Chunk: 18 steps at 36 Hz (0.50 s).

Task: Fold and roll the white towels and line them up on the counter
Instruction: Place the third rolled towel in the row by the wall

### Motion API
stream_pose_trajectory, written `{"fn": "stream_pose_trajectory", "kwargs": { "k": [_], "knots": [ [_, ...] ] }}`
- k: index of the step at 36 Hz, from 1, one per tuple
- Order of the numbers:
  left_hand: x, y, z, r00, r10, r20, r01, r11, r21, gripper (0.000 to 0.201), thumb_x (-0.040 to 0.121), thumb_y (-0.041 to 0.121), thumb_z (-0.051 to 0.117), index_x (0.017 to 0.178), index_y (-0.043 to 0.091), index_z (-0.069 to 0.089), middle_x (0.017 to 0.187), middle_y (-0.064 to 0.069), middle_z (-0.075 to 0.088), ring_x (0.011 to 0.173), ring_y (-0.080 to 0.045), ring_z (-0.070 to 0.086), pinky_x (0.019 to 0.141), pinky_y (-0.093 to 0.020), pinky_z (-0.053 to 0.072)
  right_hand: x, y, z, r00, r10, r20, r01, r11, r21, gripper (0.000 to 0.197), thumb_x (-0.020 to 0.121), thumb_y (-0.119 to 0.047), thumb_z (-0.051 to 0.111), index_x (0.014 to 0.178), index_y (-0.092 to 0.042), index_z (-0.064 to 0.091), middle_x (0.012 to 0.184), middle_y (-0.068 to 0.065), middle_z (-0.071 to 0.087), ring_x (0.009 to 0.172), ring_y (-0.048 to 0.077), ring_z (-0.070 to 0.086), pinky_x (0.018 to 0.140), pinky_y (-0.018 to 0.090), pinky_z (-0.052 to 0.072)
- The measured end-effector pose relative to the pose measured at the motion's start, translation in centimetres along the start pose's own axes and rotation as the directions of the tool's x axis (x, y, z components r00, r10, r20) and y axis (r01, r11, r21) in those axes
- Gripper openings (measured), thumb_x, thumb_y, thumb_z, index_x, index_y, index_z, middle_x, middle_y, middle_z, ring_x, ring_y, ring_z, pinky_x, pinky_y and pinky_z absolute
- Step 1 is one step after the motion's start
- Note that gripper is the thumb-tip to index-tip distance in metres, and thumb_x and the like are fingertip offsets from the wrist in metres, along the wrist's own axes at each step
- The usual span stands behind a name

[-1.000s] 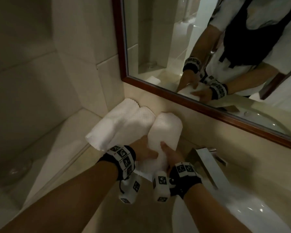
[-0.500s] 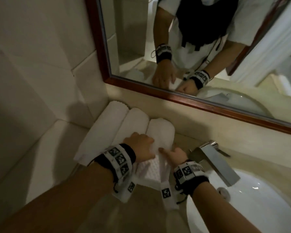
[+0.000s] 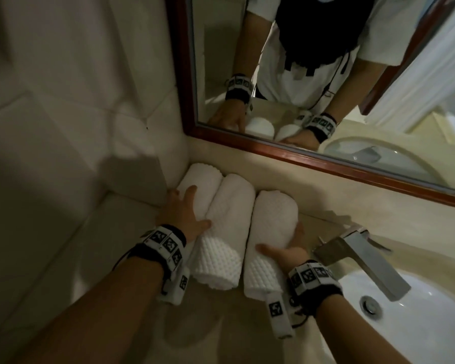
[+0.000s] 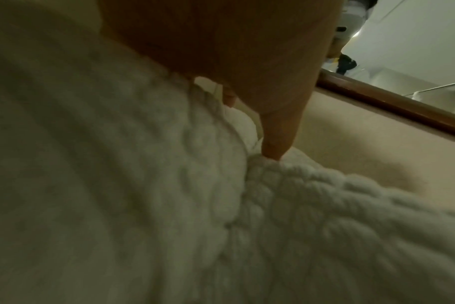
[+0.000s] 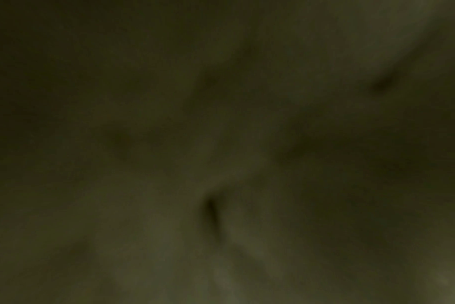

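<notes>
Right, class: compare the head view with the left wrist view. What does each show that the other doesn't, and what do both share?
Only the head view shows three rolled towels in a row, the right hand against the right towel, the tap and the basin.

Only the left wrist view shows the towel's weave close up.

Both show the left hand on towels and the mirror frame.

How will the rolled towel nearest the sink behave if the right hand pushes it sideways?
The rolled towel is a soft cylinder on the smooth counter, so it would probably roll or slide toward the middle roll. Its waffle fabric looks floppy, so a hard push may dent or loosen it.
</notes>
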<state>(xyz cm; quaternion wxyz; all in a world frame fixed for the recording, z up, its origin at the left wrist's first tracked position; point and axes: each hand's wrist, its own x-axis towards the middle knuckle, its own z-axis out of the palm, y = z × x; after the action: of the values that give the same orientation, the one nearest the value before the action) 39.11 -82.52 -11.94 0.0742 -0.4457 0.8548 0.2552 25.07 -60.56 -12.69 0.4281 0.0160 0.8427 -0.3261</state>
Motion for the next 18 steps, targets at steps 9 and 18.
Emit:
{"fn": "stream_pose_trajectory", "kwargs": {
  "k": [9, 18],
  "knots": [
    [-0.6, -0.7, -1.1, 0.991, 0.087, -0.097, -0.087, 0.996, 0.006, 0.071, 0.089, 0.041, 0.055, 0.149, 0.032, 0.019, 0.149, -0.016, 0.026, 0.124, -0.034, 0.043, 0.102, -0.045, 0.042, -0.5, -1.7, 4.9, 0.986, -0.166, 0.027, 0.162, 0.978, 0.132, 0.125, 0.058, -0.049, 0.085, 0.147, -0.042, -0.003, 0.149, 0.009, 0.033, 0.122, 0.033, 0.048, 0.096, 0.039, 0.044],
    [-4.0, 3.6, 3.1, 0.936, 0.344, 0.079, -0.352, 0.902, 0.251, 0.068, 0.095, 0.051, 0.035, 0.152, 0.032, 0.003, 0.160, -0.006, -0.011, 0.148, -0.025, -0.003, 0.119, -0.049, 0.003, 0.1, -1.1, 2.6, 0.990, -0.123, 0.064, 0.131, 0.982, -0.137, 0.121, 0.057, -0.073, 0.069, 0.151, -0.020, 0.013, 0.139, 0.013, 0.047, 0.097, 0.028, 0.057, 0.082, 0.034, 0.050]
  ]
}}
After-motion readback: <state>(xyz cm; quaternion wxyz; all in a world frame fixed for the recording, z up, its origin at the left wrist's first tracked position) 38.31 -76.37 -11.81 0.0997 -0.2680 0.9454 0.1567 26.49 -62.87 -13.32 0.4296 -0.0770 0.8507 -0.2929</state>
